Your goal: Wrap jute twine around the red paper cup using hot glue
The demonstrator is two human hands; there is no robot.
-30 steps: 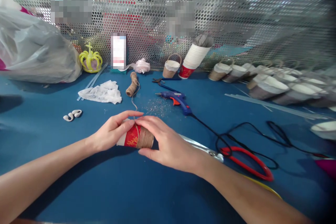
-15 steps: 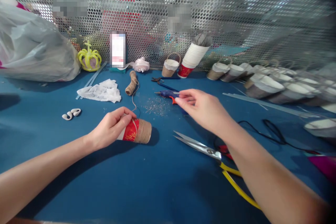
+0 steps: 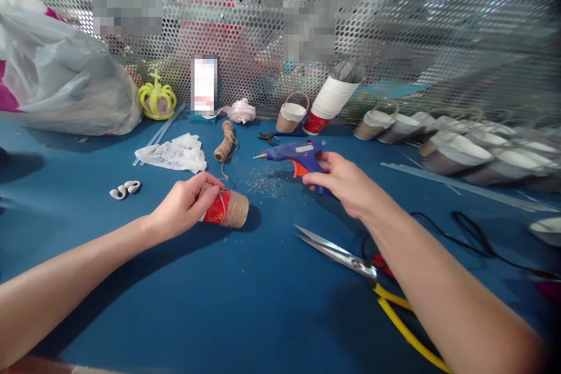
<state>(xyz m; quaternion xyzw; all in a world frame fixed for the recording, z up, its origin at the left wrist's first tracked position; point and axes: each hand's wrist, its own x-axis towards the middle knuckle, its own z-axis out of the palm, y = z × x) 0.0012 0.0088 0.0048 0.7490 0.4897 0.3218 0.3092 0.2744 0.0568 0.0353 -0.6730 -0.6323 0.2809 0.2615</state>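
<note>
My left hand is closed around the open end of a red paper cup, tipped on its side. Brown twine is wound round the cup's base half, and a loose strand runs from my fingers toward a bundle of twine. In my right hand is a blue hot glue gun with an orange trigger, held by its handle. Its metal nozzle points left, above and to the right of the cup, apart from it. Large scissors with yellow handles lie beneath my right forearm.
Crumpled white fabric, white earbuds and pliers lie on the blue table. Stacked paper cups lean on the perforated screen. Several twine-wrapped cups stand at right; a black cord trails nearby. A plastic bag fills the left.
My right hand has taken hold of the glue gun and lifted it, turning its body upright. The left hand still holds the cup, tilted slightly differently. The view has shifted a little.
</note>
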